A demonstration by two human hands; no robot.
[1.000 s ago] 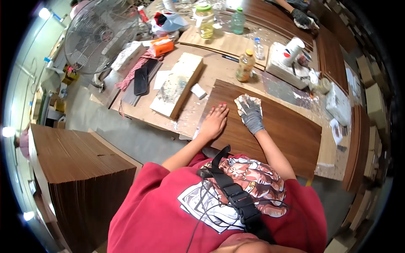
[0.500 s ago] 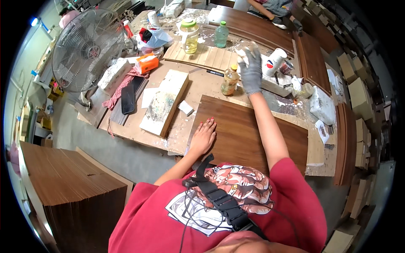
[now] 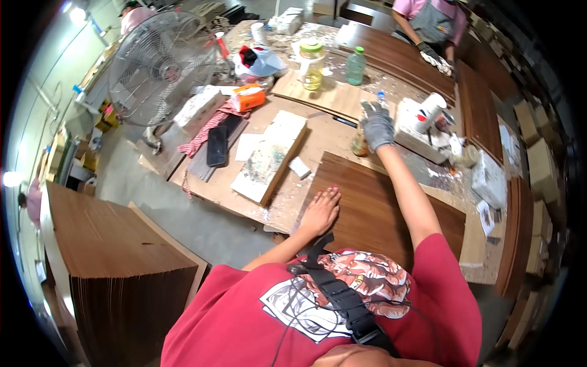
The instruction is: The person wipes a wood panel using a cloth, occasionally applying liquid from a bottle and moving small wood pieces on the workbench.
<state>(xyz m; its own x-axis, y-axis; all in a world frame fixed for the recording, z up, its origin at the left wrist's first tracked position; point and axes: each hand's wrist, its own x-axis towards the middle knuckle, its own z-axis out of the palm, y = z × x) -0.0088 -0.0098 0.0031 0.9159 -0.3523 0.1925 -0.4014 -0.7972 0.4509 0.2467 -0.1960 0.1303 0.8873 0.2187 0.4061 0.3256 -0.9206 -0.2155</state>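
A dark brown wood-grain board (image 3: pixel 379 202) lies on the workbench before me. My left hand (image 3: pixel 320 211) is bare and rests flat near the board's left edge, fingers spread. Beyond the far edge of the board is my right hand (image 3: pixel 379 129), in a grey glove with whitish fingertips. Its fingers look curled, but whatever is in them is too small and blurred to make out. Just left of the glove stands a small bottle with amber contents (image 3: pixel 359 145), partly hidden by it. A blue cap (image 3: pixel 381 96) shows just past the fingertips.
A paint-stained block (image 3: pixel 272 156), a phone (image 3: pixel 216 147) and an orange packet (image 3: pixel 248 97) lie to the left. Farther back stand a yellow jar (image 3: pixel 311 67), a green bottle (image 3: pixel 355 66) and a fan (image 3: pixel 162 70). A white cup (image 3: pixel 431 111) leans at right. A co-worker (image 3: pixel 431 30) stands opposite.
The whole view has shifted, so the bench appears farther right and lower. My right hand now covers more of the amber bottle. The left hand stays flat on the board.
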